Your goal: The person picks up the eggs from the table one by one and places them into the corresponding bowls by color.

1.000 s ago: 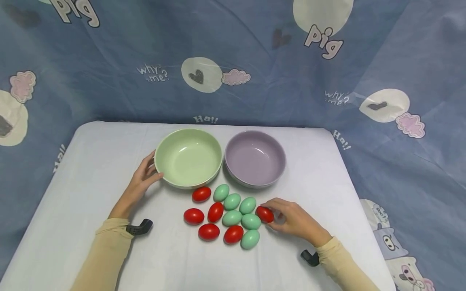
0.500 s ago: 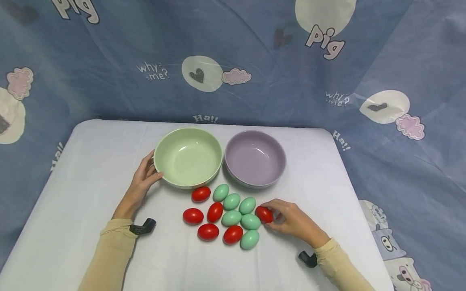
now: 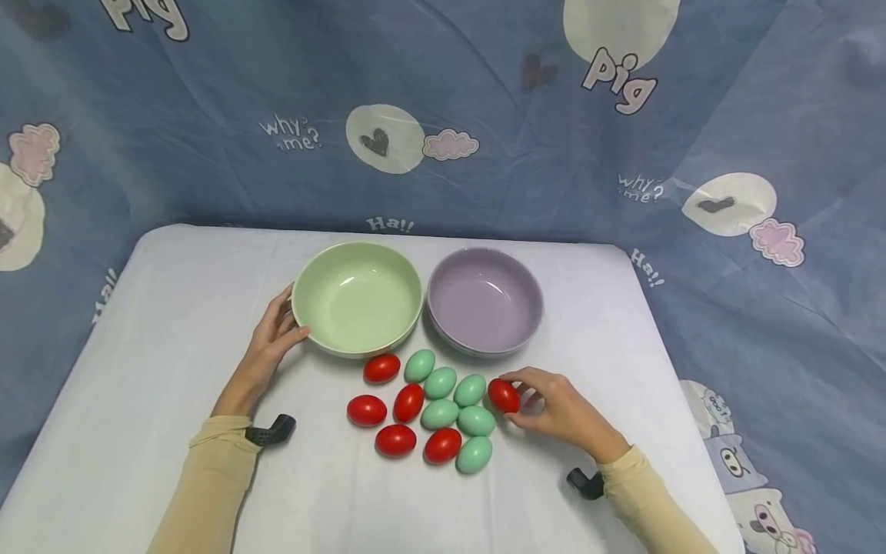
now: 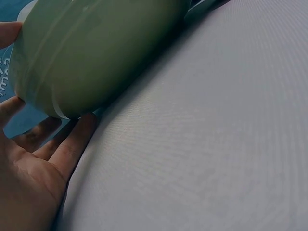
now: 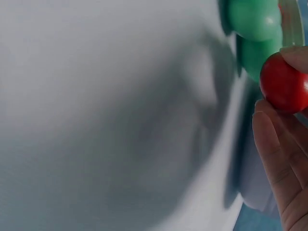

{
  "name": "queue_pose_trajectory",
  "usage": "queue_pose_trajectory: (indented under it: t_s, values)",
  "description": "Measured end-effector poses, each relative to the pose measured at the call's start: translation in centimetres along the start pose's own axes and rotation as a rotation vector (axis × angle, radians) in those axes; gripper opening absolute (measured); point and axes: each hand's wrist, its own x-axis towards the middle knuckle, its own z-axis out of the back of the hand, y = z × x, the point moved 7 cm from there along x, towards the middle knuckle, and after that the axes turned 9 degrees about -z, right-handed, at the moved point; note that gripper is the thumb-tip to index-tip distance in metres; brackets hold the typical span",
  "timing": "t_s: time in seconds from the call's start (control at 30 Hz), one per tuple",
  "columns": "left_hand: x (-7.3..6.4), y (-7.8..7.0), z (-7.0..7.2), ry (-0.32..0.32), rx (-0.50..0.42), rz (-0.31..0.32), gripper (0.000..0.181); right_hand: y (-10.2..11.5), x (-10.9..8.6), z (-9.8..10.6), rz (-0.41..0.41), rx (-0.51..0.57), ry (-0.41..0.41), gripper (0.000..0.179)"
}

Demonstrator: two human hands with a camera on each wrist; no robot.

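Observation:
My right hand (image 3: 564, 412) pinches a red egg (image 3: 504, 395) between thumb and fingers. In the right wrist view that egg (image 5: 285, 84) appears lifted off the cloth, next to the green eggs. To its left in the head view, several mint-green eggs (image 3: 440, 415) lie bunched together, with several red eggs (image 3: 396, 441) beyond them. My left hand (image 3: 268, 342) rests its fingertips against the left side of a light green bowl (image 3: 356, 300). The left wrist view shows its fingers (image 4: 72, 147) spread along the bowl's outer wall.
A purple bowl (image 3: 484, 300) stands close to the right of the green one. Both bowls are behind the eggs on a table with a white cloth (image 3: 277, 500). A blue printed curtain (image 3: 512, 177) hangs behind the table. Each wrist carries a black device (image 3: 272, 431).
My right hand has raised the red egg slightly and shifted it away from the green eggs. The left hand keeps its place on the green bowl.

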Motion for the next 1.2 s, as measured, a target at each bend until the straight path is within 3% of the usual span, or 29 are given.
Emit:
queue_pose_trajectory:
  t_s: [0.33, 0.57, 1.2]
  values:
    - [0.0, 0.0, 0.1, -0.002, -0.020, 0.016, 0.075, 2.0, 2.3, 1.5, 0.076, 0.025, -0.017, 0.056]
    - [0.0, 0.1, 0.0, -0.002, -0.007, 0.006, 0.076, 3.8, 4.2, 1.6, 0.089, 0.058, 0.019, 0.055]
    - [0.1, 0.3, 0.0, -0.004, 0.001, -0.011, 0.078, 7.8, 12.3, 0.4, 0.067, 0.046, 0.091, 0.050]
